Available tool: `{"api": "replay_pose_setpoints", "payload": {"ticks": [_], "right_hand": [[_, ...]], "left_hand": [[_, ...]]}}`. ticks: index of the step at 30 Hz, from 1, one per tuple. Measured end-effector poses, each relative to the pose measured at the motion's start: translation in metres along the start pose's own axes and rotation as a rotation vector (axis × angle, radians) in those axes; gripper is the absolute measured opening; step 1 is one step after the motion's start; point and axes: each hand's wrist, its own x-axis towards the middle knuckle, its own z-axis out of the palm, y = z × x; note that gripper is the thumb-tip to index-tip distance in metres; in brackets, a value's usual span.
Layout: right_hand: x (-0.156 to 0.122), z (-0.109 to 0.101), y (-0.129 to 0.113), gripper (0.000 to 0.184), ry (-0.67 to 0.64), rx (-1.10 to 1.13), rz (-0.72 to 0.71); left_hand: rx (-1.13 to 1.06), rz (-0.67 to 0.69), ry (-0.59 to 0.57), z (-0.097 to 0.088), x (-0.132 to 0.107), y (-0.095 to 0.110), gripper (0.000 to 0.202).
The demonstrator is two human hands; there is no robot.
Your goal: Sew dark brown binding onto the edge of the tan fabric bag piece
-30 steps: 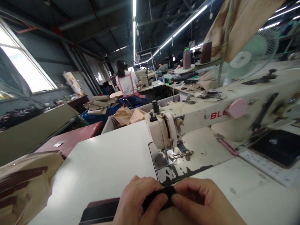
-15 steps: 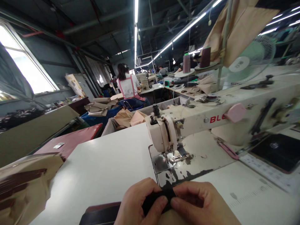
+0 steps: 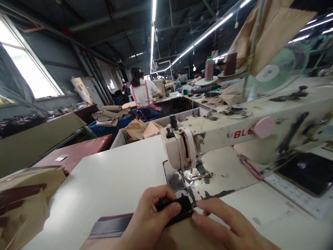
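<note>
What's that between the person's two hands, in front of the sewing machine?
The end of a black strip, as the head view shows. The left hand pinches it; the right hand has its fingertips close by, contact unclear.

Black strip (image 3: 186,203) at a sewing machine (image 3: 218,129)
Left hand (image 3: 153,214) pinches it along beige cloth (image 3: 180,236); right hand (image 3: 225,221) has fingertips at its right end.
</note>
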Motion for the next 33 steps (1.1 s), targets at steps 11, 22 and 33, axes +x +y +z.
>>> {"api": "replay_pose_setpoints", "payload": {"ticks": [11, 22, 33], "right_hand": [[0.042, 0.014, 0.065, 0.037, -0.544, -0.181, -0.214], [0.055, 0.011, 0.070, 0.043, -0.501, -0.106, -0.223], [0.050, 0.010, 0.077, 0.046, -0.418, -0.116, -0.269]], "left_hand": [[0.498, -0.060, 0.095, 0.026, 0.078, -0.053, 0.007], [0.623, -0.142, 0.193, 0.042, 0.106, -0.080, 0.016], [0.947, -0.316, 0.632, 0.192, 0.133, -0.060, 0.038]]}}
